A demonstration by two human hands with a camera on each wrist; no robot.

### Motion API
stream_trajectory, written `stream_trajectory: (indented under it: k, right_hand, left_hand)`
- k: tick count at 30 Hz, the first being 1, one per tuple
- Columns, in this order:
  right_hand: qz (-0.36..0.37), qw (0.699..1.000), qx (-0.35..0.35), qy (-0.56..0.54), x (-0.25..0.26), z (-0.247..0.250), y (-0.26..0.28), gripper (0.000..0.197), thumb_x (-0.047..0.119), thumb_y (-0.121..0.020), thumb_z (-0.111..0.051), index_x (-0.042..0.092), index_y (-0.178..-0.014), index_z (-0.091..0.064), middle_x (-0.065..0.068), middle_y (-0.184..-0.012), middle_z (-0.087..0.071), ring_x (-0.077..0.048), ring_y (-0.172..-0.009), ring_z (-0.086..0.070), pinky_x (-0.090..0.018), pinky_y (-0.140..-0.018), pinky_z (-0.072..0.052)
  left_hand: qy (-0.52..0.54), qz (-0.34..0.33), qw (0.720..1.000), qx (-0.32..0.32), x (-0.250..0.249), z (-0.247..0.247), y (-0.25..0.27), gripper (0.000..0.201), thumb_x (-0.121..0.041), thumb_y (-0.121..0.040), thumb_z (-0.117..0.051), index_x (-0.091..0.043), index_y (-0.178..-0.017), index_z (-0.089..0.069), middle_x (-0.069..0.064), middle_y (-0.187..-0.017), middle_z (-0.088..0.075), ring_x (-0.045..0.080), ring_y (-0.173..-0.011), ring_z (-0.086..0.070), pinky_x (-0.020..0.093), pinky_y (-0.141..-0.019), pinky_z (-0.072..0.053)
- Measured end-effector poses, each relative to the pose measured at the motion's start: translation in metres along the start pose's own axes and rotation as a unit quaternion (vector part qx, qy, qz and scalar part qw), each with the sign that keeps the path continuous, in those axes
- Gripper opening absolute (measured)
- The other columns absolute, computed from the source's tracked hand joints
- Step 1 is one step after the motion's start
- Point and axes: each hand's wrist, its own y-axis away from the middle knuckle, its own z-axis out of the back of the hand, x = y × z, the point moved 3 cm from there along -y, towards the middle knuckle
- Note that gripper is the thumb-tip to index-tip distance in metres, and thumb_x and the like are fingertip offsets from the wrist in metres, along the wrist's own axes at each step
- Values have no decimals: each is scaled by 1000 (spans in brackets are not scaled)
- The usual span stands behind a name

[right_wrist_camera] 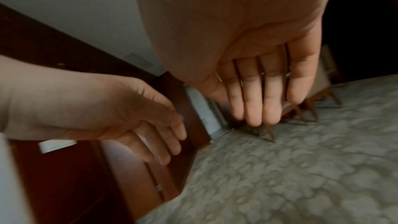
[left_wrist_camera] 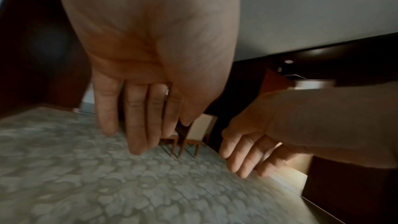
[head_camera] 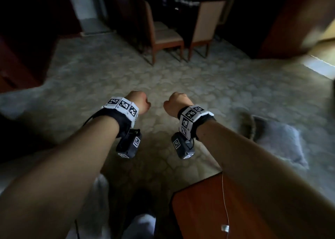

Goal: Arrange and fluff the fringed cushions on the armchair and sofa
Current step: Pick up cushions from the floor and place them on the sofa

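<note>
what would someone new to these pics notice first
Two bare forearms reach forward at the centre of the head view, the left hand and right hand empty, fingers hanging over the grey-green patterned carpet. A grey fringed cushion lies at the right, beside the right forearm. Two wooden dining chairs with beige upholstery stand across the dim room.

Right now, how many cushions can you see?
1. A grey fringed cushion lies on the patterned carpet, right of the right hand. Others may be out of view; the room is dim.
</note>
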Motion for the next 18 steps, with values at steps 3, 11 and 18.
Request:
stream_trajectory:
  k: [3,11,18]
  right_hand:
    - [-85,995,-32,-28,-66,32,-58,18,22,-89,-46,6,-88,-53,-16,-103,-62,-31,-82,-60,-30,-65,-46]
    - [-264,955,-94,-97,-185,83,-191,26,23,-93,-48,5,-106,-60,-16,-111,-62,-31,-84,-58,-29,-69,-44]
    - [-419,885,-144,-143,-303,116,-197,37,26,-91,-50,2,-117,-62,-18,-119,-64,-34,-106,-63,-30,-77,-47]
  left_hand:
    - [-18,-74,996,40,-62,-18,-82,34,-28,-93,-49,0,-90,-69,20,-100,-69,34,-96,-63,29,-75,-45]
    - [-78,-229,967,86,-193,-38,-281,33,-22,-92,-47,1,-99,-69,21,-102,-69,35,-99,-64,33,-84,-51]
    - [-98,-354,920,139,-318,-86,-348,29,-19,-92,-50,-1,-103,-71,20,-109,-69,35,-103,-64,33,-88,-50]
